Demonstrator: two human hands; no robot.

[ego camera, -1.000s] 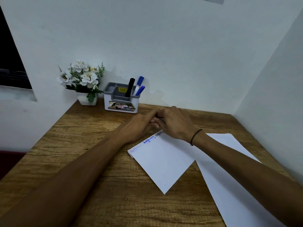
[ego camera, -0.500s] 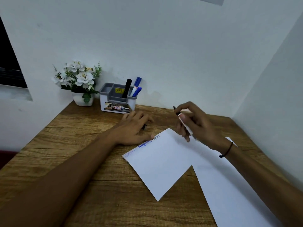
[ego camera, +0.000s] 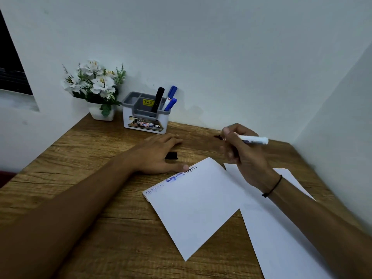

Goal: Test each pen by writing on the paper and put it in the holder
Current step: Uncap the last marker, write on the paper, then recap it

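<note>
My right hand [ego camera: 243,156] is raised above the desk and grips a white marker [ego camera: 254,139] lying level, its dark tip pointing left and its cap off. My left hand [ego camera: 159,156] lies flat on the desk with its thumb on the top edge of the folded white paper [ego camera: 197,206], which carries short blue and black scribbles along that edge. A black cap [ego camera: 171,155] lies on the desk, partly under my left fingers. The grey and white holder [ego camera: 145,121] stands against the back wall with one black marker [ego camera: 158,99] and two blue-capped ones [ego camera: 171,98] in it.
A white pot of artificial flowers [ego camera: 96,89] stands left of the holder in the corner. A second white sheet [ego camera: 281,234] lies under my right forearm. Walls close the wooden desk [ego camera: 100,218] at the back and the right.
My hands, joined over the paper one second ago, have separated. The right hand lifted up and right with the uncapped marker, turning it level. The left hand stayed flat by the cap.
</note>
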